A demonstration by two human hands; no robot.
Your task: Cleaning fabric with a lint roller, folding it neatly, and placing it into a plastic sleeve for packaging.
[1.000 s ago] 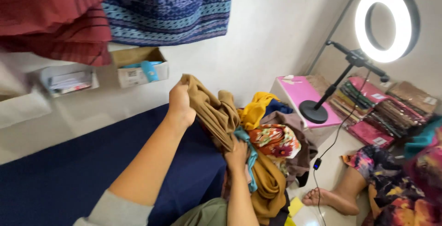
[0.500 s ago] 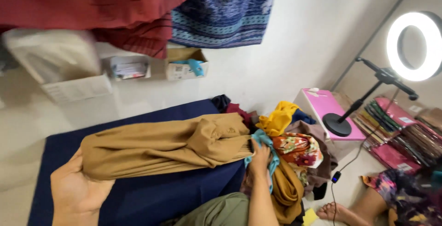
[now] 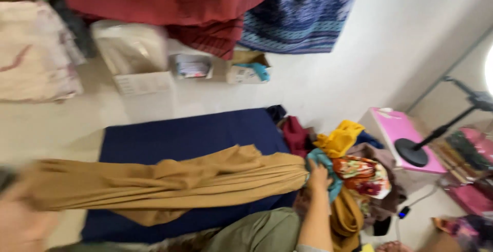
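A long mustard-brown cloth (image 3: 169, 182) stretches across the navy mat (image 3: 190, 134). The right hand (image 3: 319, 172) grips its bunched end beside the clothes pile (image 3: 354, 175); the blurred left hand (image 3: 20, 221) holds the other end, its fingers too smeared to read.

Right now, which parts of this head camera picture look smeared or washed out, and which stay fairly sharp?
In the head view, the left hand at the lower left is a smeared blur, as is the end of the brown cloth it grips; the hanging fabrics along the top are soft too. The right hand and the clothes pile read clearer. At the right edge the ring light glares white.
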